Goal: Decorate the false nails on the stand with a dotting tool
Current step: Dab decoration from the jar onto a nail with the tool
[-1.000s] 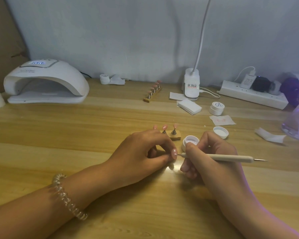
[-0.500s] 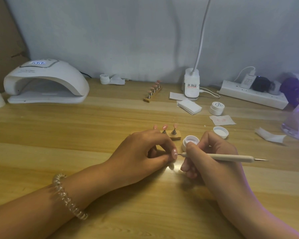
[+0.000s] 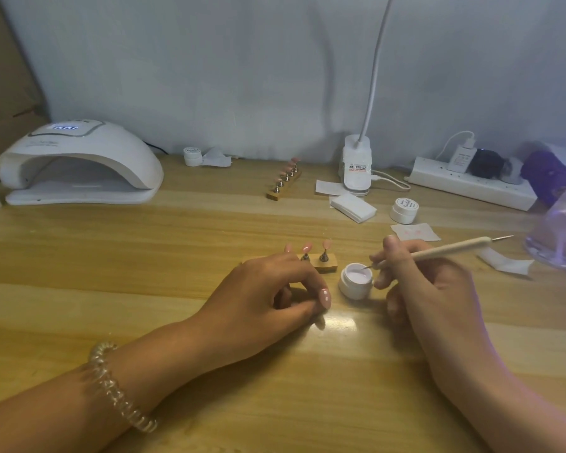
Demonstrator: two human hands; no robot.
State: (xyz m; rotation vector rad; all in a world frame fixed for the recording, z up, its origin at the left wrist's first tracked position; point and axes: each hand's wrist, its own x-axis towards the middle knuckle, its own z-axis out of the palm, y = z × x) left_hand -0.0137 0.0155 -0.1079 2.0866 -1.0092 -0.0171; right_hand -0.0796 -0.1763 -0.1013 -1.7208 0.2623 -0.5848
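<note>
From my remote seat I see the left hand (image 3: 268, 299) resting on the wooden table (image 3: 128, 263). Its fingers are curled in, with thumb and forefinger pinching a pink false nail (image 3: 324, 298) that faces up toward the camera; I cannot tell what carries the nail beneath the fingers. Just behind that hand is the near stand (image 3: 322, 263), a small wooden block with more pink nails upright on metal pegs; the knuckles cover its left part. The right hand (image 3: 428, 289) grips the dotting tool (image 3: 445, 252) like a pen, fingers closed round the front of its pale shaft, while the rear end, with a second metal tip, points up and to the right. The front tip reaches into the open white jar (image 3: 356, 280), which sits on the table between the two hands, just right of the stand; I cannot tell whether the tip touches the pale gel. A coiled clear bracelet (image 3: 120, 387) rings the left wrist. Farther back I see a white nail lamp (image 3: 79, 165) at the left, a second stand (image 3: 283, 184) with a row of nails, a stack of white wipes (image 3: 352, 208), a closed white jar (image 3: 404, 210), a desk lamp base (image 3: 356, 168) and a power strip (image 3: 471, 188) by the wall.
</note>
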